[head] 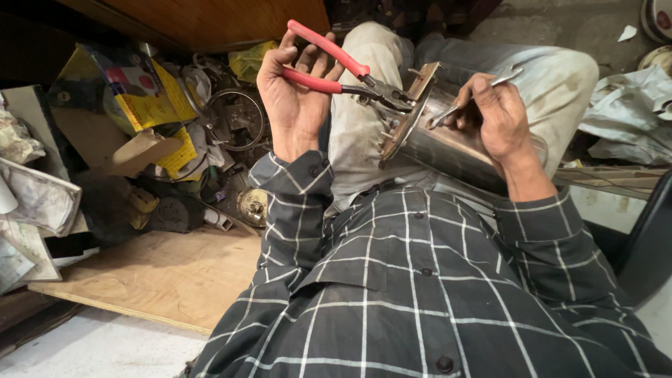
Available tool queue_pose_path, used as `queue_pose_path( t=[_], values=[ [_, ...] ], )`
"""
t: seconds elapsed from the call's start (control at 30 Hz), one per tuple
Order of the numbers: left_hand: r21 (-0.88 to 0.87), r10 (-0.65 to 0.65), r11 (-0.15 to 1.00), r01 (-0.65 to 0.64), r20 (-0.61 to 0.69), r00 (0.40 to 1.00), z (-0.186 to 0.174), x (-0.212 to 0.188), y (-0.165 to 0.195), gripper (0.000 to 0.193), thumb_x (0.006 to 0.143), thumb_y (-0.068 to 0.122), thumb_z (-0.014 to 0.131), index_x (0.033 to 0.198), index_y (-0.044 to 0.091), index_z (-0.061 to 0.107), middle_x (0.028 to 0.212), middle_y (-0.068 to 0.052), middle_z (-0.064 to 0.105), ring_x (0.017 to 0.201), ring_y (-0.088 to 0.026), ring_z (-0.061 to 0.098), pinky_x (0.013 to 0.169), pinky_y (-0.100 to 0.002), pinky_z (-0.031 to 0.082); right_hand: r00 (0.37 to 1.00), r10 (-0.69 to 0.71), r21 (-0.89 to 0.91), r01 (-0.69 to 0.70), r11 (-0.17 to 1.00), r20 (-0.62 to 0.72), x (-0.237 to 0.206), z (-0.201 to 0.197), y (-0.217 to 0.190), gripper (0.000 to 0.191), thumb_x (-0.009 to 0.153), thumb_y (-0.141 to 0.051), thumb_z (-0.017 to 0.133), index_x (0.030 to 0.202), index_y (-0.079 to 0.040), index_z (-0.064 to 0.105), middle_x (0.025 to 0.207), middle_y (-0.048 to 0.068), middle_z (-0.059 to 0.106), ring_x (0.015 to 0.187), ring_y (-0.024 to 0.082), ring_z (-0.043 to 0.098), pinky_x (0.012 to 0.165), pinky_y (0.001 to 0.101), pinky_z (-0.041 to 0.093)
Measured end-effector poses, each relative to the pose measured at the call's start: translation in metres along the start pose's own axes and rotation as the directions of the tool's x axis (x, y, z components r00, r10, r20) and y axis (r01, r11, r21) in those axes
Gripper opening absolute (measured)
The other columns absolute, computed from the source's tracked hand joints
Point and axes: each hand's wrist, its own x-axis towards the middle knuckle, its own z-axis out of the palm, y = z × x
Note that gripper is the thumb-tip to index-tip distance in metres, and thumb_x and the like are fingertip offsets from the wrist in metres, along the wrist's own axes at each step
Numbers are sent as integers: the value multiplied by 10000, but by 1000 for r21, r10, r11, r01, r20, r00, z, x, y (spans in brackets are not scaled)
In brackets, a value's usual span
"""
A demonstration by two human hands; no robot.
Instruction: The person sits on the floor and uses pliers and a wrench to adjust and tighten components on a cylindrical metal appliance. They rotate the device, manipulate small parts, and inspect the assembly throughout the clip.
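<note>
My left hand (294, 87) grips red-handled pliers (329, 66) whose jaws bite on the flanged rim of a shiny steel cylinder (448, 143). The cylinder lies tilted across my lap, its flat end plate (409, 112) facing left. My right hand (493, 115) rests on the cylinder's upper side and holds a slim silver wrench (483, 91), its tip down near the flange. Both forearms wear dark checked sleeves. The far end of the cylinder is hidden under my right wrist.
A heap of clutter fills the left: yellow packets (150, 105), wire rings (238, 119), a round metal part (252, 204), papers. A plywood board (175, 276) lies on the floor. Crumpled grey cloth (630, 115) sits at right beside a dark chair edge (651, 238).
</note>
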Motion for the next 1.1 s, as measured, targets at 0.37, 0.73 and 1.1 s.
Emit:
queue_pose_path(
  t=[0.37,0.73,1.1],
  values=[
    [-26,-70,997,70,2,998,-1,9,5,460,924,218,596,1359,76,552,1348,-203,559,1346,-427,516,1202,-658,372,1000,14,30,-14,999,-7,-1,1,1,503,1141,-502,513,946,-46,594,837,85,660,765,150,673,672,248,503],
    [23,-31,999,32,-19,999,-12,16,0,564,881,247,564,1419,86,508,1244,-164,577,1245,-383,556,1138,-662,421,1000,16,64,-15,998,-7,-2,1,3,486,1143,-488,525,962,-42,594,848,83,653,776,155,680,669,247,501],
    [-98,119,987,-128,-93,988,-16,30,-30,615,800,246,476,1378,39,505,1029,-116,508,886,-276,509,867,-523,472,905,-422,-572,374,730,53,-44,31,-12,413,1149,-414,502,1023,-51,654,1004,117,701,829,220,686,724,321,541]
  ],
)
